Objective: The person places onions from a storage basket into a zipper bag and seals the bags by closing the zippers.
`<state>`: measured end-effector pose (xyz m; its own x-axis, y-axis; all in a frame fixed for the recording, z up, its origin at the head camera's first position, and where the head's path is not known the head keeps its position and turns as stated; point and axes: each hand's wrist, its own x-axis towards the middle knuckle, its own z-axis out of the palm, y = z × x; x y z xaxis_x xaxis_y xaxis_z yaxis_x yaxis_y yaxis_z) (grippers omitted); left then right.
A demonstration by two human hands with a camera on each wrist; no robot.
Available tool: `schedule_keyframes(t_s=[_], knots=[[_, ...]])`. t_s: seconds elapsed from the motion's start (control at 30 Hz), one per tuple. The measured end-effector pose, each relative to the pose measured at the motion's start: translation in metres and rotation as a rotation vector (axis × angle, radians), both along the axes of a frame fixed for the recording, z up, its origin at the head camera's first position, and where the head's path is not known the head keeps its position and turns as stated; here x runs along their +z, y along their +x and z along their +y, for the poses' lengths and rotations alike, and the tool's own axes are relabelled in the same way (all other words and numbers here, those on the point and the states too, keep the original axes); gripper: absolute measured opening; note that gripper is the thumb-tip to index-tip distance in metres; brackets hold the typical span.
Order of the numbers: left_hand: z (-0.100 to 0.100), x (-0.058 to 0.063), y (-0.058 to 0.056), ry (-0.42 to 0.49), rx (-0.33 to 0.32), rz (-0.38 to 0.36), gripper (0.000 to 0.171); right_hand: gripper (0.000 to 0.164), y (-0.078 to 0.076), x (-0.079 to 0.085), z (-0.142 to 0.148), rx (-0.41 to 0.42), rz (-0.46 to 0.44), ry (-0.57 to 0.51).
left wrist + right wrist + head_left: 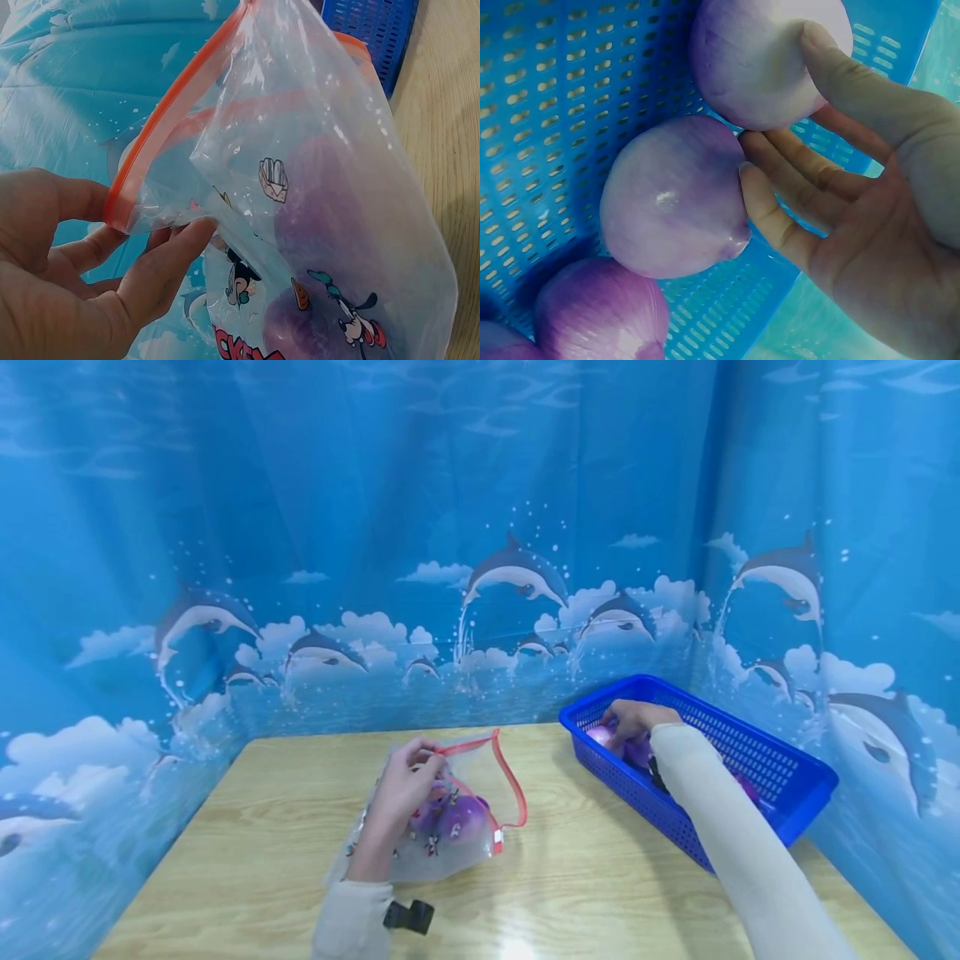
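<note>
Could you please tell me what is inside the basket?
At least four purple onions, with the right hand gripping one. The sleeve covers part of the inside; what lies beneath cannot be seen.

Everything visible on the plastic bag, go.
The bag looks like thin, see-through plastic, slightly cloudy and wrinkled, printed with small cartoon figures and red lettering. Orange-red trim edges its open mouth. Purple onions show inside, bulging its lower part. It rests on the wooden table, mouth facing the basket; the left hand pinches its rim.

Bag (427,864) on table (262,827), left of basket (757,760); onions (675,199) in both; curtain (375,485) behind.
</note>
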<state>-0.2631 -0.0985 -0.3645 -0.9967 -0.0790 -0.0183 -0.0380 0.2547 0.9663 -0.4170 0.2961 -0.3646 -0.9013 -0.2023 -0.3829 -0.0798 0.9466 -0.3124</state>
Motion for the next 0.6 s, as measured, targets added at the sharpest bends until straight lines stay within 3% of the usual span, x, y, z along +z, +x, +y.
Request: schedule_keyframes(t_s=[0.33,0.6], knots=[[0.0000,0.0008,0.0009,-0.004,0.004,-0.011,0.015,0.064,0.0018,-0.0012,-0.0022,0.035,-0.023,-0.087],[0.0006,-0.0011,-0.0001,0.003,0.006,-0.028,0.017,0.070,0.0052,-0.0018,-0.0028,-0.002,-0.042,-0.105]])
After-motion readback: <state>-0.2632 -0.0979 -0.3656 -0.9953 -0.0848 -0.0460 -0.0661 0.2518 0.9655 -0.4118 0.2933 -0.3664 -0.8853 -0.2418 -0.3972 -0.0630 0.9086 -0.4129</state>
